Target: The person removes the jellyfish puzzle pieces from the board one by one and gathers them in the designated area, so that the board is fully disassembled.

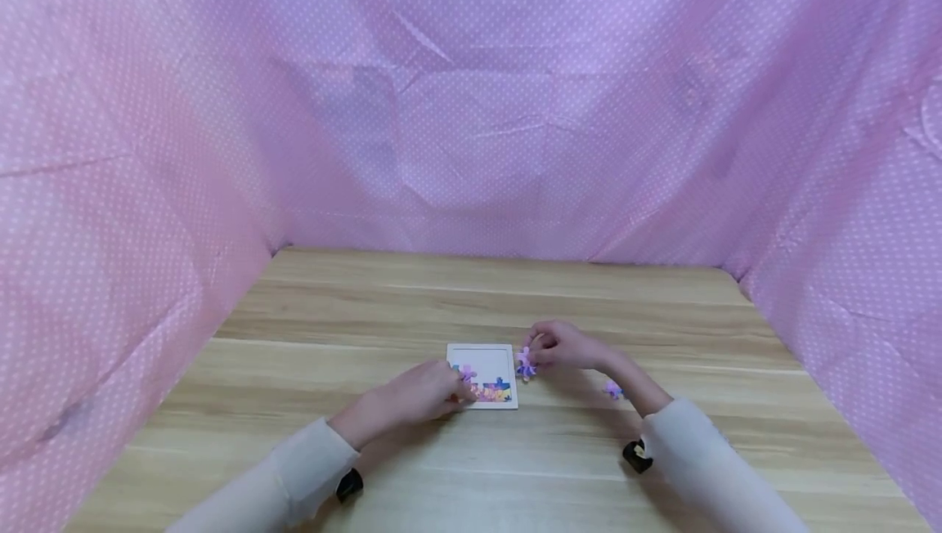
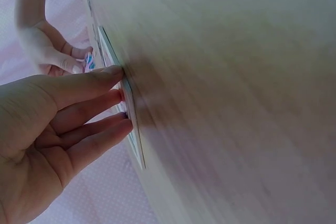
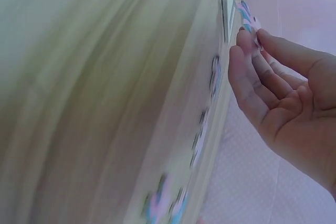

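Right grip: nearly closed at the fingertips; one puzzle piece is pinched at its end, seemingly so that its face is left uncovered. Loose pieces are laid on the worktop toward this grip's wrist side, apparently for easy reach. Left grip: loosely spread, nothing seen clasped; fingertips are rested on the puzzle tray, presumably as a steady. Joined pieces are contained by its rim, beside those fingertips.

One puzzle frame, one table
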Tool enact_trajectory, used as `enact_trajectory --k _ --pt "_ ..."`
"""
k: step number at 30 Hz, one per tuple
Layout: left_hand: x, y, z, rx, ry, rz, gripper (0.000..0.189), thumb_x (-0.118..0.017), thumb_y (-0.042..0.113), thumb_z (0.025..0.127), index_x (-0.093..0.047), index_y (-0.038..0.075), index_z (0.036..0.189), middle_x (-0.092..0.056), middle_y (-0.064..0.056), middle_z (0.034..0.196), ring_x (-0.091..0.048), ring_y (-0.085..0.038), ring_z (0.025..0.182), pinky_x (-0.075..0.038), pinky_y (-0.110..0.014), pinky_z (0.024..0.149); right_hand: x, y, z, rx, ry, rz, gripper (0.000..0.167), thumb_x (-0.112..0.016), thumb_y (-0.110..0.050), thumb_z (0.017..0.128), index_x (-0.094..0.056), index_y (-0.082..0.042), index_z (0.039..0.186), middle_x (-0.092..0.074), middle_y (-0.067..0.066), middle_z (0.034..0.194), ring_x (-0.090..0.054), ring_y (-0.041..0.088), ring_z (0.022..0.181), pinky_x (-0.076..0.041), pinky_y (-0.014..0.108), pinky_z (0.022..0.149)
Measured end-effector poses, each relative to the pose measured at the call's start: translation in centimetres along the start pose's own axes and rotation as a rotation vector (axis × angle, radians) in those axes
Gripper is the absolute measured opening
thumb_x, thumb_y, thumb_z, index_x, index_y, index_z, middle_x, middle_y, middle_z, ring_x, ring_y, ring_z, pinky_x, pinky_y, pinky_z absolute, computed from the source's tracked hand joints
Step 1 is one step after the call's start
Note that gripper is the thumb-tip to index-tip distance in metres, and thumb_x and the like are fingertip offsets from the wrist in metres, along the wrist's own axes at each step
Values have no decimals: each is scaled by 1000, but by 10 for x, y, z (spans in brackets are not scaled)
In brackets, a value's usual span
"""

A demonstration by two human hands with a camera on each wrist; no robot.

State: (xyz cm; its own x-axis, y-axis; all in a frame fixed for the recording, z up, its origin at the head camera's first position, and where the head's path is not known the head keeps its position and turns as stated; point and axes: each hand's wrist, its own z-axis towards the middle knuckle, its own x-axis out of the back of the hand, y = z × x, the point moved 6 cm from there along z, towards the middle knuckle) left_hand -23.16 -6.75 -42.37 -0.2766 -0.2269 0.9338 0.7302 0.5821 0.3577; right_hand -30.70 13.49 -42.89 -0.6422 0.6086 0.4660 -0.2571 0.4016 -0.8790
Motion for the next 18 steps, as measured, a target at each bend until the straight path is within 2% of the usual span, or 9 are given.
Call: enact_trajectory --k 5,10,18 --pt "-1 -3 1 -22 18 16 21 -76 7 90 -79 12 110 -75 1 103 -52 0 70 -44 -15 61 15 8 -17 -15 31 -1 13 -59 6 96 -56 15 106 -71 18 87 -70 28 79 -59 43 73" --pt "-3 -6 -1 -43 16 53 20 -75 9 91 -79 12 110 -73 4 91 -47 -1 64 -41 -15 58 26 13 -33 -38 47 -11 14 -59 6 96 -57 16 106 -70 16 86 -70 28 80 -59 40 73" --pt "-3 -6 0 -31 22 33 20 -75 11 91 -78 12 111 -75 0 103 -53 1 69 -46 -15 63 36 23 -50 -26 46 -95 10 -65 6 92 -63 11 101 -66 10 87 -63 15 80 -55 25 68"
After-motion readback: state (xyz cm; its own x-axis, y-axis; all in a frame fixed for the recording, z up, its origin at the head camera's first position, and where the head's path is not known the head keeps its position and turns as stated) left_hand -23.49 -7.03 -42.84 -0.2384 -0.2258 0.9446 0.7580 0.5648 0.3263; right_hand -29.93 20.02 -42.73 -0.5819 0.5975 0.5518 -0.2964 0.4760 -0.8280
